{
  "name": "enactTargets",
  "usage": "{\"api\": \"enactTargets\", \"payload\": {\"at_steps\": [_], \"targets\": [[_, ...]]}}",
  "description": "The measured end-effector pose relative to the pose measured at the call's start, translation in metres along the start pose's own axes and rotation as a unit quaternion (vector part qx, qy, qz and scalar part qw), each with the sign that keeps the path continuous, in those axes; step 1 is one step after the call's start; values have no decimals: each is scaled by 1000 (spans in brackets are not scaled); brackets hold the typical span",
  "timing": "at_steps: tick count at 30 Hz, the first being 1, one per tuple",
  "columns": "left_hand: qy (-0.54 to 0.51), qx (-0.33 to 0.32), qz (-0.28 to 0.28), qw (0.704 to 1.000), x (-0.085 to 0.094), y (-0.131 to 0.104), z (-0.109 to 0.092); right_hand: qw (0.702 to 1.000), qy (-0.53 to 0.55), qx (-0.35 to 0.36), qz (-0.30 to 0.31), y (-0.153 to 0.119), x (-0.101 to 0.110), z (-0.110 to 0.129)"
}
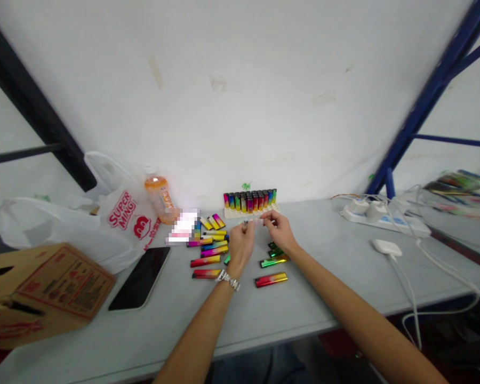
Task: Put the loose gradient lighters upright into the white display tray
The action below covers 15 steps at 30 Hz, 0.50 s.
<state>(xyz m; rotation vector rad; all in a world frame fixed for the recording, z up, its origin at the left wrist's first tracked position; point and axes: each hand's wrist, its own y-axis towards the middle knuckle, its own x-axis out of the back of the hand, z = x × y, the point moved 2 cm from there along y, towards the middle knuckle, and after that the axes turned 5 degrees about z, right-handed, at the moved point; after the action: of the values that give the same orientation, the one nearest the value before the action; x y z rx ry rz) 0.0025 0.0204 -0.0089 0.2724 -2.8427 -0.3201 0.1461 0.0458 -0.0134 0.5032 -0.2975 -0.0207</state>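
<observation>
Near the middle of the grey table, my left hand, with a metal watch at the wrist, is closed around a lighter whose metal top shows at the fingers. My right hand pinches a small, pale, see-through piece between the two hands. Behind them, several colourful lighters stand upright in rows in a pale holder. Loose lighters lie left of my left hand. Below my right hand lie green lighters and a red and yellow one.
At the left are a cardboard box, a white plastic bag, an orange drink bottle and a dark phone. A power strip, a white charger and cables lie at the right. The wall stands behind.
</observation>
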Motion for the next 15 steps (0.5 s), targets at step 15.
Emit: {"api": "enactTargets", "payload": {"at_steps": [15], "targets": [[-68,-19,106,992,-1,-8,-6,996,45,36,72,-7,-3,19]]}}
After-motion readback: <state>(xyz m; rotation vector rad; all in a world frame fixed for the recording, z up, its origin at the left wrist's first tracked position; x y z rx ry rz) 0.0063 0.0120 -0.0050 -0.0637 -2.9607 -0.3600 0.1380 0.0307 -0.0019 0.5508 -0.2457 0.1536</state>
